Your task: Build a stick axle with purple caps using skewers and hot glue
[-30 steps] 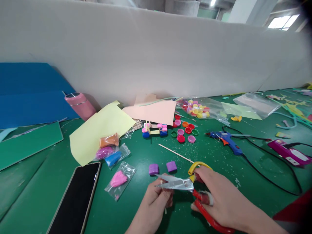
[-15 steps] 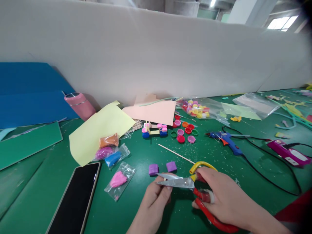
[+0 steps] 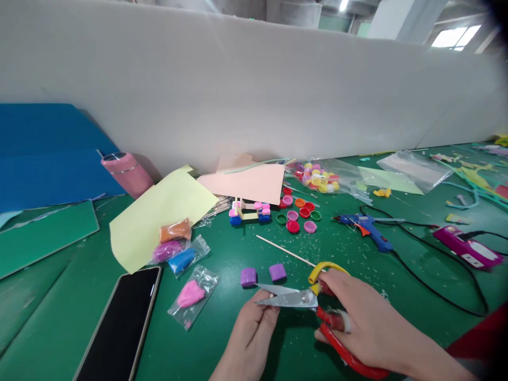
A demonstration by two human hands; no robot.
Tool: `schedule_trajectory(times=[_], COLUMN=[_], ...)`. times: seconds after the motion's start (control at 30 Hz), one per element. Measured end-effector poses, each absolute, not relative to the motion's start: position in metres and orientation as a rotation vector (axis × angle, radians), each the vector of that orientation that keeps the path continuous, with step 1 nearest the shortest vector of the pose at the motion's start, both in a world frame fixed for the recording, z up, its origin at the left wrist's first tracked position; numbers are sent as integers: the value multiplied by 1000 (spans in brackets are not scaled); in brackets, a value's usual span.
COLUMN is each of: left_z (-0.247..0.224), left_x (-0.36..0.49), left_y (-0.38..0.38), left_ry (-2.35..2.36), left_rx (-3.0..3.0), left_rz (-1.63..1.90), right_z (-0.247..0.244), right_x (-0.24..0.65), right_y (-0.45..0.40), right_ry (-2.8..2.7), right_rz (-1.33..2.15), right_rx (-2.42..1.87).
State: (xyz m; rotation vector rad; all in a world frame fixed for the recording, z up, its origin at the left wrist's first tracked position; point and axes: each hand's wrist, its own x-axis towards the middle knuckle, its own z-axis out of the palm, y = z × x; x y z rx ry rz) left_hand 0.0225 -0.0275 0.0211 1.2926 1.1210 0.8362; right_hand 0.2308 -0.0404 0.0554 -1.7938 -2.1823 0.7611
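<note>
My right hand (image 3: 363, 320) grips a pair of scissors (image 3: 296, 299) by its red and yellow handles. The blades are slightly apart and point left, with their tips at my left hand (image 3: 252, 330). Its thumb and fingers are pinched together; a tiny pale tip (image 3: 271, 296) shows between the blades, and the rest is hidden by the fingers. Just beyond the blades lie two purple clay blocks (image 3: 248, 277), side by side. A thin wooden stick (image 3: 283, 248) lies on the table, its near end by the yellow handle.
A small clay-and-stick frame (image 3: 250, 212) stands farther back, beside several coloured bottle caps (image 3: 292, 226). At right lie a blue glue gun (image 3: 367, 227) with its cord and a magenta power strip (image 3: 466, 246). A phone (image 3: 119, 323), bagged clay (image 3: 190, 294) and a pink bottle (image 3: 129, 172) are left.
The view has shifted slightly. Both hands and the scissors stay almost in place, the blades still around the pinched fingertips.
</note>
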Motion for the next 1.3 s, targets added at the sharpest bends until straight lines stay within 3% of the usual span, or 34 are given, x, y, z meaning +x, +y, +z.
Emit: schedule_trajectory(times=[1.1, 1.3], left_z=[15, 24], left_x=[22, 25], left_y=[-25, -29], left_ry=[1177, 1213], left_rx=[1825, 1690], left_rz=[1007, 1028], right_z=[53, 47], right_x=[224, 223], right_y=[-44, -43], right_ry=[-2171, -2208], right_rz=[948, 826], right_rx=[-1876, -1912])
